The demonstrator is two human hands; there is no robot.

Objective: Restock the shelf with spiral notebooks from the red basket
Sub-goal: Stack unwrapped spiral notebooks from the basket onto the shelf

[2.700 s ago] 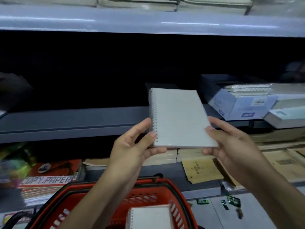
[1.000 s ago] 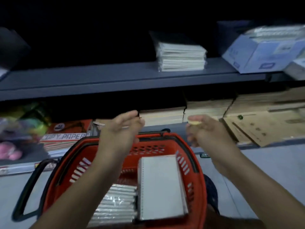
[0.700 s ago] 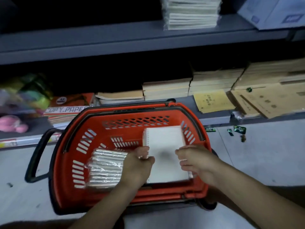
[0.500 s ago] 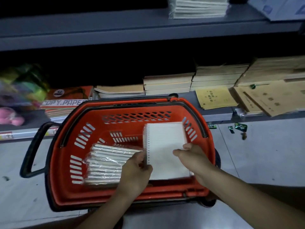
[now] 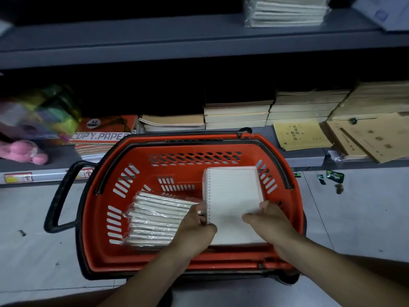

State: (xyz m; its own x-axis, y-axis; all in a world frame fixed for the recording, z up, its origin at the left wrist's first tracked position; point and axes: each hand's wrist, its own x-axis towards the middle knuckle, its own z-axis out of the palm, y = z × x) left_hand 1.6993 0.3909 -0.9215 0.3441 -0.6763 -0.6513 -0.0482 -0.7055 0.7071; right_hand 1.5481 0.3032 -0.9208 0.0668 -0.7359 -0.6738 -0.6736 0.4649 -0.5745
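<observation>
The red basket [image 5: 115, 218] stands on the floor in front of the shelves. At its right side a white spiral notebook [image 5: 232, 191] is tilted up above a stack of others. My left hand [image 5: 197, 227] grips its spiral edge and my right hand [image 5: 270, 220] grips its right edge near the lower corner. A plastic-wrapped pack of notebooks [image 5: 155, 220] lies at the basket's left. A stack of notebooks [image 5: 285, 12] sits on the grey shelf [image 5: 155, 36] at the upper right.
The bottom shelf holds copy paper [image 5: 99, 138], piles of tan exercise books [image 5: 239, 114] and brown envelopes [image 5: 365, 136]. A pink toy [image 5: 24, 151] lies at the far left. The basket's black handle [image 5: 57, 196] sticks out left. Small wrappers [image 5: 334, 176] litter the floor on the right.
The notebook I held up has gone onto the shelf stack. Both hands came down into the basket and took hold of another notebook, and its near end has come up a little.
</observation>
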